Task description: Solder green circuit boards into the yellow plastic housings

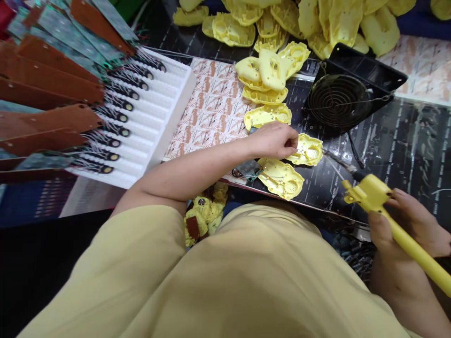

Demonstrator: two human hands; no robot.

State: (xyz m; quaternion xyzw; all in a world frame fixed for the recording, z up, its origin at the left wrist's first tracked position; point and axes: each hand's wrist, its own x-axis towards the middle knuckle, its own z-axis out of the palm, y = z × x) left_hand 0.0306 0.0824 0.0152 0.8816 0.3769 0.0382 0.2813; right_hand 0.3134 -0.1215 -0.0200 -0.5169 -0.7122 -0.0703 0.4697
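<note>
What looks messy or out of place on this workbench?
The yellow plastic shells at the table's far edge lie in a loose, tumbled pile, not stacked. A few more yellow parts sit low at the near table edge by the person's lap, apart from the rest. Nothing looks broken or spilled.

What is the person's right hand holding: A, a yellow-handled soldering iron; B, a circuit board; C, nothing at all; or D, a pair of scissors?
A: the right hand grips the yellow handle of a soldering iron, whose thin metal tip points toward the yellow plastic shell that the left hand steadies on the table.
</note>
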